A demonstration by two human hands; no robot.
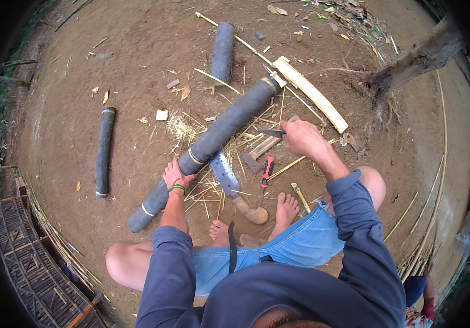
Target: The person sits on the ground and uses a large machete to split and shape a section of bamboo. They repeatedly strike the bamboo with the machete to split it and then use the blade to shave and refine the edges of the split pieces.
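View: head camera, looking down on bare earth [142,60].
Long dark tube [226,123]: one, banded in pale rings, lying in front of the person, midway between the other tubes and the bare feet [287,209].
Left hand [178,175]: laid over the near part of the tube, between two rings, thumb apart from fingers; how firmly it presses, cannot tell.
Right hand [305,139]: closed around the handle of a small knife [273,133], blade pointing left toward the tube but apart from it.
Hazard, knife: a slip leftward could score the tube or run on toward the left hand; likely cause, too much force against a hard, curved surface.
Hazard, rolling: the round body could turn under a cut, since only one hand is seen steadying it.
Hazard, machete [225,174]: its blade lies right by the tube, handle toward the feet; a shifting tube or foot could knock it.
Hazard, loose strips [205,191]: the scattered litter could let the tube slide.
Long axis: diagonal, from lower left near the left knee [128,265] to upper right.
Far end: trimmed to a pale collar [278,80], pointing away and rightward, just beside a pale split slat [314,97].
Near end: dark, pointing back and leftward.
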